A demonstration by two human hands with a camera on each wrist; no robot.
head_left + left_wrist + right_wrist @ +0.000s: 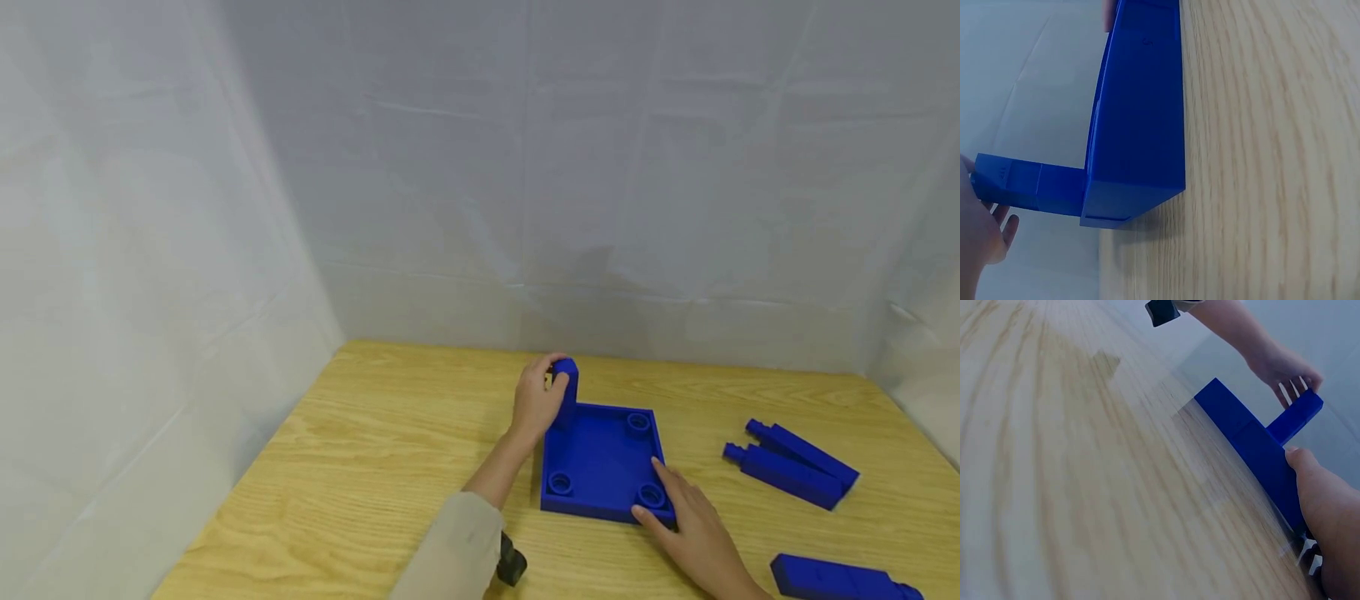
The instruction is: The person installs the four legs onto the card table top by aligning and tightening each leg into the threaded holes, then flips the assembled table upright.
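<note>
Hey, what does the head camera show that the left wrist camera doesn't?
Only the head view shows the tray's round corner sockets, the two blue legs lying together on the table to the right, a third leg near the front edge, and the right hand resting on the tray's near right corner.

Only the left wrist view shows the tray's outer side wall up close against the wood grain.

Both show the blue tray, the upright leg at its corner, the left hand gripping that leg, and the wooden table.
</note>
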